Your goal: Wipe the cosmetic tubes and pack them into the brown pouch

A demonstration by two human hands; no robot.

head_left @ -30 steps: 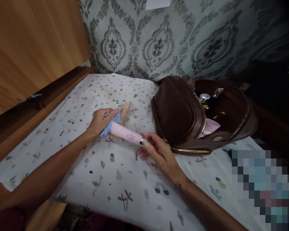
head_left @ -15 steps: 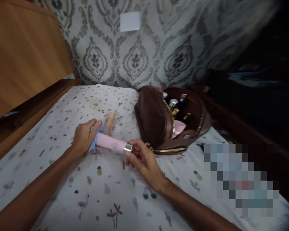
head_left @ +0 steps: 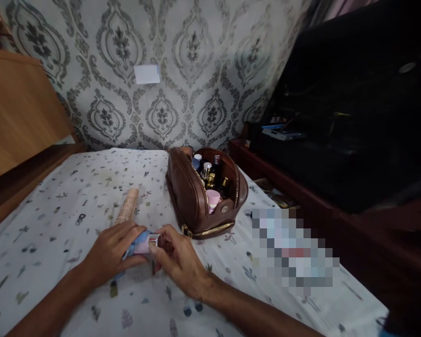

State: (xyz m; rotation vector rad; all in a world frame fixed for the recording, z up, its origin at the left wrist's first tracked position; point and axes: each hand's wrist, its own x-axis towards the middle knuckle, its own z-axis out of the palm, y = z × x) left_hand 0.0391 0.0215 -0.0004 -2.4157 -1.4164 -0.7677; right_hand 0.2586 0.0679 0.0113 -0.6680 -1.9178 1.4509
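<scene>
My left hand [head_left: 110, 252] is closed round a blue cloth [head_left: 136, 238] wrapped over a pink tube [head_left: 142, 244]. My right hand [head_left: 177, 260] pinches the tube's silver cap end [head_left: 154, 240]. Both hands rest low over a white patterned sheet [head_left: 49, 234]. A beige tube [head_left: 127, 212] lies on the sheet just beyond my left hand. An open brown leather pouch [head_left: 192, 196] stands to the right of it, holding several small bottles and a pink item.
Patterned wallpaper [head_left: 182, 93] rises behind the sheet, with a white square stuck on it. A wooden panel [head_left: 17, 121] stands at left. A dark wooden ledge [head_left: 287, 182] and dark furniture fill the right. A blurred patch lies on the sheet near the pouch.
The view has tipped up and pulled back. My left hand has slid the cloth along the tube toward the cap, so both hands now meet and most of the tube is covered.
</scene>
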